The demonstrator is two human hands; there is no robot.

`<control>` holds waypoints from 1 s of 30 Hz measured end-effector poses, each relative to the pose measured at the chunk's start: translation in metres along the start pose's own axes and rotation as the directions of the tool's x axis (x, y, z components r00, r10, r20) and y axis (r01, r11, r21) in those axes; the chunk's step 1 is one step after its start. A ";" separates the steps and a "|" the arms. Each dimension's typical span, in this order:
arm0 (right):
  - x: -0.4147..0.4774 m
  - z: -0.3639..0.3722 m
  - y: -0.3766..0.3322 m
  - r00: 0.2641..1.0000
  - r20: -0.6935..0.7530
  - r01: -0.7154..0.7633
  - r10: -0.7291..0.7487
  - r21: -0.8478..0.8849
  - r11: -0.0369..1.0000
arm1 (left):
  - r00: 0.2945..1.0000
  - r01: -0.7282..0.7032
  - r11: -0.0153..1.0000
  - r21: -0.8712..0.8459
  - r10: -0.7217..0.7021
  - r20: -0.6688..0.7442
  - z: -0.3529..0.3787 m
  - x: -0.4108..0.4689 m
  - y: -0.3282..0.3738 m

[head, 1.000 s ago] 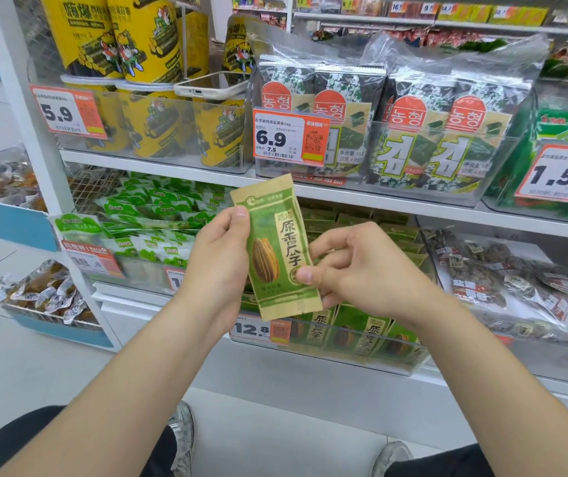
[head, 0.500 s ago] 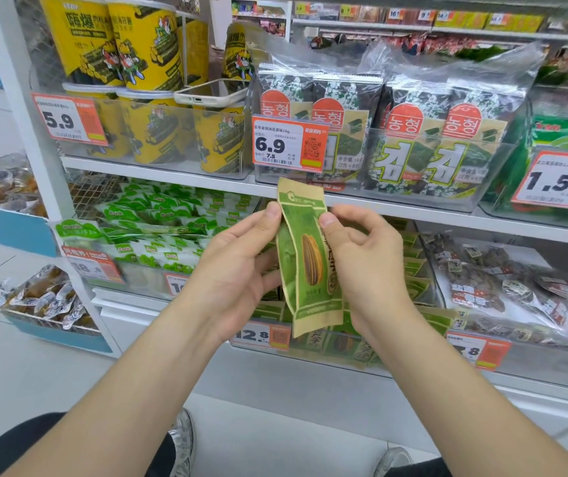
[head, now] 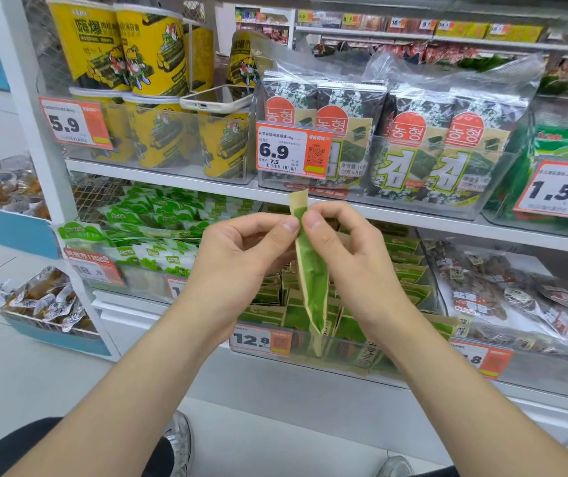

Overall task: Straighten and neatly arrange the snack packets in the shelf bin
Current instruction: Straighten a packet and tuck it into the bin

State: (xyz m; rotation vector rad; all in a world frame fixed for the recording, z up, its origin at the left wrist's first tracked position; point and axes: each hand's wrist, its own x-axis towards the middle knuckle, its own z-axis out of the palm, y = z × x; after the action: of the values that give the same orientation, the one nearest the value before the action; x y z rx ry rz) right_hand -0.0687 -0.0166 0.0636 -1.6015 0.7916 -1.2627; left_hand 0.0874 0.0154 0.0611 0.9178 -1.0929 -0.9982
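A green and tan sunflower-seed packet (head: 312, 287) hangs edge-on in front of the lower shelf. My left hand (head: 241, 259) and my right hand (head: 351, 263) both pinch it near its top, thumbs facing each other. Behind it stands a clear shelf bin (head: 341, 356) with several matching green packets (head: 410, 273) standing in rows; a price tag reading 12.8 (head: 260, 340) is clipped to its front. My hands hide the bin's middle.
Left of the bin sit green-and-white packets (head: 151, 232); to the right, a bin of clear-wrapped dark snacks (head: 503, 290). The shelf above carries yellow tubs (head: 120, 49), a phone (head: 215, 98) and seaweed packs (head: 413, 139). My shoes (head: 179, 438) show on the floor.
The packet has turned from face-on to edge-on toward me and risen slightly. Both hands have shifted their grip up to its top part.
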 end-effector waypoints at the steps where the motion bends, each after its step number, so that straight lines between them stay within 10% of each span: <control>1: 0.000 0.001 0.000 1.000 -0.018 0.011 -0.011 -0.009 1.000 | 1.000 -0.005 1.000 0.007 0.005 0.003 0.001 0.000 0.000; 8: 0.004 0.014 0.011 0.964 -0.079 -0.225 0.253 0.257 0.940 | 0.999 -0.019 0.997 0.081 0.023 -0.042 0.004 0.001 -0.004; 16: 0.001 -0.001 0.014 0.972 0.137 -0.156 0.193 -0.241 0.958 | 0.941 0.039 0.991 -0.130 -0.080 -0.329 -0.007 0.012 -0.003; 24: 0.002 0.000 0.010 0.992 -0.020 0.114 -0.127 -0.318 0.941 | 0.985 0.157 0.984 0.079 -0.162 0.060 -0.003 -0.003 0.005; 30: 0.003 -0.008 0.008 0.995 0.007 0.099 -0.103 -0.363 0.927 | 0.971 0.174 0.984 0.037 -0.178 0.157 -0.007 0.000 0.006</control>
State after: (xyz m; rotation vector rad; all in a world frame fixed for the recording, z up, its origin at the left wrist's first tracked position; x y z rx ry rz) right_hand -0.0754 -0.0242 0.0573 -1.9527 1.0058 -1.2497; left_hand 0.0955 0.0181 0.0647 0.9791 -1.1737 -1.2246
